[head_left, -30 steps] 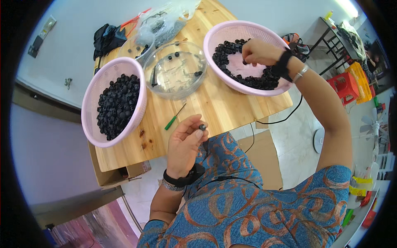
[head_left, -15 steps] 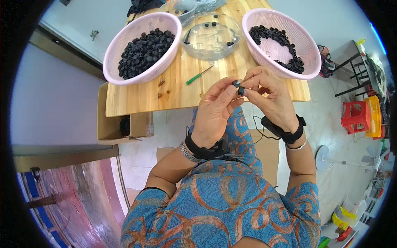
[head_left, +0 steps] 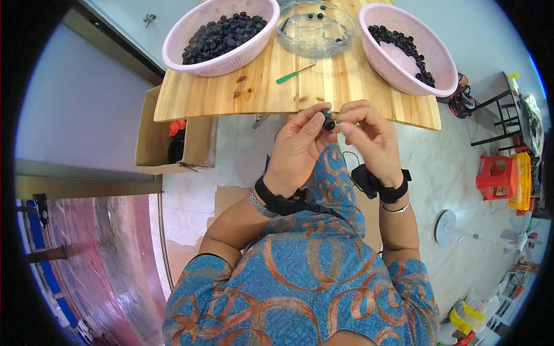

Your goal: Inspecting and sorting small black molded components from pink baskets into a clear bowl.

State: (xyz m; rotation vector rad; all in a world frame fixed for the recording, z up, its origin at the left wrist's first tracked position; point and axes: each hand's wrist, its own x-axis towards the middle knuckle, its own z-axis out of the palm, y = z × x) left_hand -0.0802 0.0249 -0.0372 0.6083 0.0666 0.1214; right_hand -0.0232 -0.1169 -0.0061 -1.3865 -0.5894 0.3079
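Note:
Just past the table's front edge, my left hand (head_left: 293,151) pinches a small black plastic part (head_left: 329,123) between thumb and fingers. My right hand (head_left: 372,137) is close beside it, thumb and forefinger drawn together at the part's right side. Its fingertips are slightly blurred, and I cannot make out what is between them. A pink basket (head_left: 231,64) at the far left is heaped with small black parts (head_left: 222,39). Another pink basket (head_left: 388,72), at the far right, has fewer black pieces (head_left: 398,41) along its side.
Between the baskets stands a clear round tub (head_left: 316,53) with a few black pieces in it. A green-handled screwdriver (head_left: 287,77) lies on the wooden table (head_left: 340,95). An open cardboard box (head_left: 199,144) sits below at left; a red stool (head_left: 496,177) and a fan (head_left: 445,226) stand at right.
The view has shifted, so the table and baskets sit higher in it. The right fingertips have drawn slightly off the black part, which my left hand still pinches and has tilted.

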